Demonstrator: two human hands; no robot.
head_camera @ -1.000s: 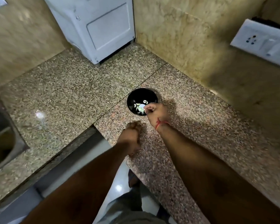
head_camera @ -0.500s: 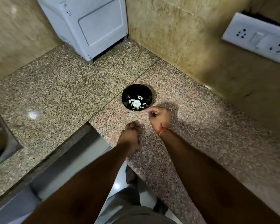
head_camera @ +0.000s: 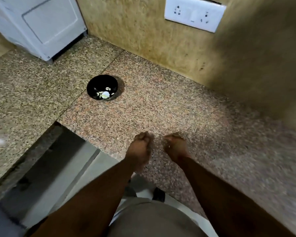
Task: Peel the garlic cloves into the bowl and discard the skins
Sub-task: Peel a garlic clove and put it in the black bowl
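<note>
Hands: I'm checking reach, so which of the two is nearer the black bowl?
The left hand: it lies more directly below the bowl, while the right hand sits farther to the side.

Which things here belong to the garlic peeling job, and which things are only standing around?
For the job:
black bowl
garlic pieces inside it
left hand
right hand

Only standing around:
white appliance
wall socket panel
granite counter
</note>
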